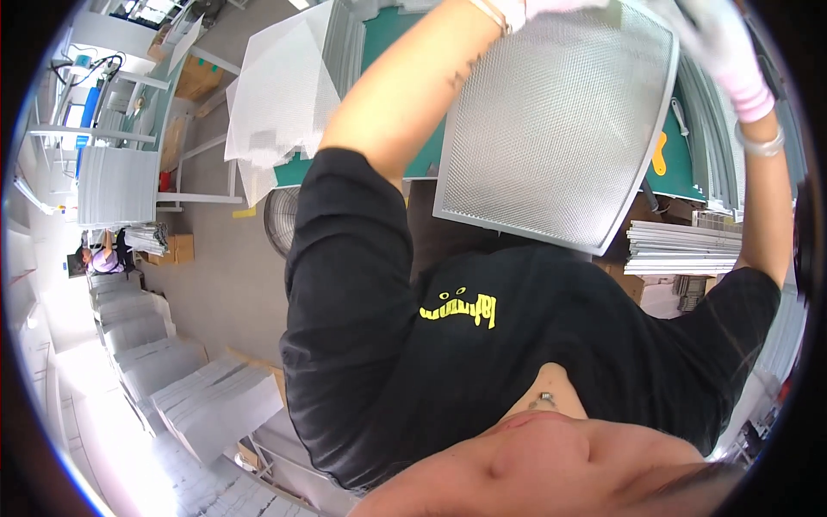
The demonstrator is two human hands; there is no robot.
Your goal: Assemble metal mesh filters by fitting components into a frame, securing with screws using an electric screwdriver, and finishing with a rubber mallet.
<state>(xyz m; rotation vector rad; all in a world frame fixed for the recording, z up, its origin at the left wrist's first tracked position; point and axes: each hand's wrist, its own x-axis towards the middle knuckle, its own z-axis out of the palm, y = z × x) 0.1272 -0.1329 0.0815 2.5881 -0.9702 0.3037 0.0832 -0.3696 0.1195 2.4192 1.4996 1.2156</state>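
I hold a rectangular metal mesh filter panel with a grey frame, tilted above a green-topped work table. My left hand, in a white glove, grips the panel's top edge at the upper rim of the view. On the panel's upper right corner is my right hand, wearing a white glove with a pink cuff. A bracelet sits on each wrist. My black shirt with a yellow print fills the lower middle of the view.
Loose white mesh sheets lie on the table's left end. A round fan stands below them. Metal frames are stacked at right. Piles of grey panels line the floor at lower left, near a seated person.
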